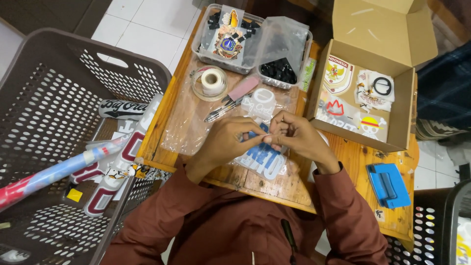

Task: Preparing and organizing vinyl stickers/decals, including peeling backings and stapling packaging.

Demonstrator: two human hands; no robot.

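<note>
Together, left hand [226,140] and right hand [294,135] fingers seemingly pinch blue sticker [258,152]

**Crowded bench, narrow lanes**

The far edge of the bench [274,189] is walled off by two clear tubs [250,44], and the open cardboard box [365,93] blocks the right side. Tape rolls [210,82] and pens [223,109] lie just beyond the left hand [223,142]. Bare wood shows near the blue scraper [387,184] and along the near edge. On the left, the perforated basket [54,98] stands against the bench, with rolled stickers [59,169] inside.
</note>
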